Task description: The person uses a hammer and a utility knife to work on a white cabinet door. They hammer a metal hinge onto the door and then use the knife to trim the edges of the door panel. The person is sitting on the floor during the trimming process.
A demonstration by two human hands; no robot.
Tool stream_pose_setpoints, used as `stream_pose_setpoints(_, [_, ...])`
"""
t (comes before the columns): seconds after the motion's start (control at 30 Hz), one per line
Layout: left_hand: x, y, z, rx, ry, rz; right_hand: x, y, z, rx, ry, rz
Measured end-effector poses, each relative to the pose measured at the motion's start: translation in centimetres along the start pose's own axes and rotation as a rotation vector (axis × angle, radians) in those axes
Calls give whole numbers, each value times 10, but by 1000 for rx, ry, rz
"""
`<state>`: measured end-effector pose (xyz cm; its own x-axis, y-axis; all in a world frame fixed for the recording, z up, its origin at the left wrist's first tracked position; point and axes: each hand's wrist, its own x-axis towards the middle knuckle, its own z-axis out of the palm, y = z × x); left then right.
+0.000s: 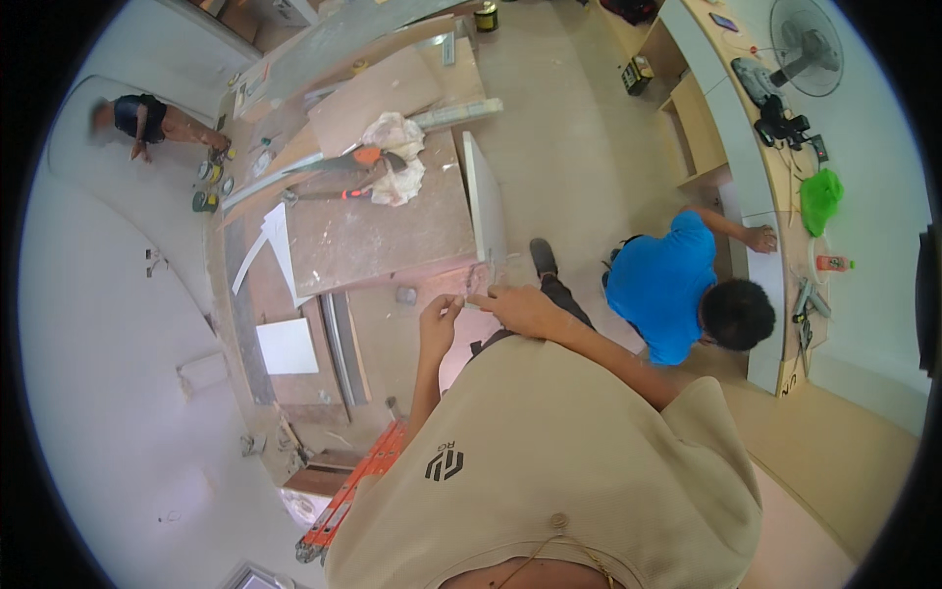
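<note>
My left hand (439, 324) is in front of my waist, fingers drawn together in a pinch. Close to its right, my right hand (522, 310) has its fingers curled, with thumb and forefinger reaching toward the left fingertips. Whatever small thing may be between them is too small to make out. Just beyond both hands stands a worktable with a dusty brown top (383, 236). On it lie a crumpled white rag (407, 187), a tool with an orange-and-black handle (367, 155) and another with a red grip (353, 193). A white panel (484, 196) stands upright along the table's right side.
A co-worker in a blue shirt (659, 290) crouches at the right, one hand on a long white-fronted cabinet (763, 265). Another person (147, 118) stands far left near paint cans (206, 201). An orange ladder (353, 491) lies at lower left. A fan (807, 49) stands on the cabinet.
</note>
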<state>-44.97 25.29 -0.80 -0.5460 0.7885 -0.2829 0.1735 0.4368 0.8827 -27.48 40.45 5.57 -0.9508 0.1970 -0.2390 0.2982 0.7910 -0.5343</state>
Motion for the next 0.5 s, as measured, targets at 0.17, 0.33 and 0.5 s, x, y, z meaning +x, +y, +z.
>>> stream_pose_setpoints(0.17, [-6,-15,-6,11,-1,-109,4,1,9,-22,-29,-73])
stream_pose_setpoints(0.33, [-11,-22,0,-47,-26,-187,4,4,9,135,-58,-44])
stream_pose_setpoints(0.5, [-5,-25,-6,71,-19,-119,13,18,30,496,27,49])
